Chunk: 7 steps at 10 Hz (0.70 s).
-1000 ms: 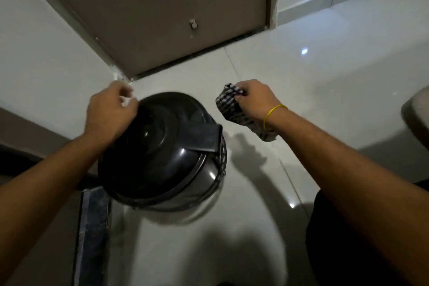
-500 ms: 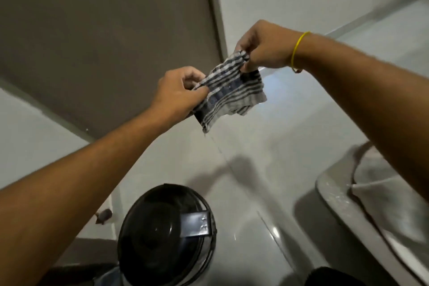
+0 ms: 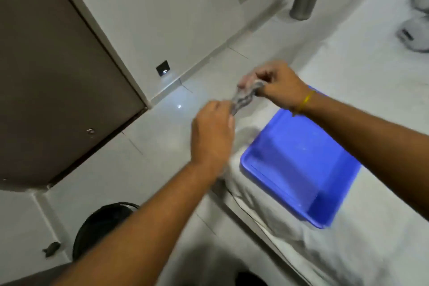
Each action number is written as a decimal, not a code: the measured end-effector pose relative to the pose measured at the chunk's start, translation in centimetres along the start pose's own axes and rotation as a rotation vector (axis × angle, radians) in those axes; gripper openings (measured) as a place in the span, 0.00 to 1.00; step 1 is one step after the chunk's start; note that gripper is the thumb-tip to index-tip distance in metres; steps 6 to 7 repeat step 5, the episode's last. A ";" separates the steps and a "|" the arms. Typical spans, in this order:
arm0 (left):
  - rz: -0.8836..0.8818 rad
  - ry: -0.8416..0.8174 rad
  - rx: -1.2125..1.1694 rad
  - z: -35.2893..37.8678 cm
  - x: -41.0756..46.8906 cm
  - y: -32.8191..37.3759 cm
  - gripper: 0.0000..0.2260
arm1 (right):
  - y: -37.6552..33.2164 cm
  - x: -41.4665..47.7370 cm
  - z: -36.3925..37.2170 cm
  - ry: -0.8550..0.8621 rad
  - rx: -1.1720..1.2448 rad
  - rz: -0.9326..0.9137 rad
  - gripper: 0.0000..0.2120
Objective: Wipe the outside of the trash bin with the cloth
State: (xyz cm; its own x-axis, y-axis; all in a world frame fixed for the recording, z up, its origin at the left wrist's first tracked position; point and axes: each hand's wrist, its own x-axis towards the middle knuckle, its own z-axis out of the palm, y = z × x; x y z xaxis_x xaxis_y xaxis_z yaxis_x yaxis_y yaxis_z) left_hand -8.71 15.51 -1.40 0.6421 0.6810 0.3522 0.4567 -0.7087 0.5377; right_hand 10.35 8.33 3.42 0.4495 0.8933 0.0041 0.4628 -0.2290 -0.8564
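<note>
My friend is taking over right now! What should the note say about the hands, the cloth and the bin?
Left hand: shut on one end of the cloth.
Right hand: shut on the other end; the cloth is bunched between the hands, above the floor beside the blue tub.
Bin: on the floor at lower left, partly hidden by the left arm, untouched by either hand.
Done: cannot tell how much of the bin is wiped.
Left: bring the cloth down to the bin and wipe its outside.
</note>
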 end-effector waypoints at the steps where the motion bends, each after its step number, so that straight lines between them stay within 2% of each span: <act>1: 0.060 -0.207 0.042 7.3 -5.8 5.9 0.14 | 7.2 -7.3 -3.2 0.092 -0.033 0.120 0.20; 2: 0.104 -0.616 0.127 13.5 -12.8 9.6 0.09 | 15.9 -14.7 -4.1 0.103 -0.110 0.328 0.31; 3: 0.044 -0.932 0.113 17.7 -19.6 11.5 0.15 | 22.1 -19.1 -2.9 -0.056 -0.299 0.484 0.18; 4: 0.099 -0.836 0.080 17.8 -22.7 11.2 0.15 | 24.1 -20.4 -1.1 -0.243 -0.595 0.616 0.20; 5: 0.131 -0.658 0.214 16.5 -23.0 9.2 0.14 | 21.6 -19.7 0.3 -0.158 -0.650 0.520 0.16; 7: 0.131 -0.658 0.214 16.5 -23.0 9.2 0.14 | 21.6 -19.7 0.3 -0.158 -0.650 0.520 0.16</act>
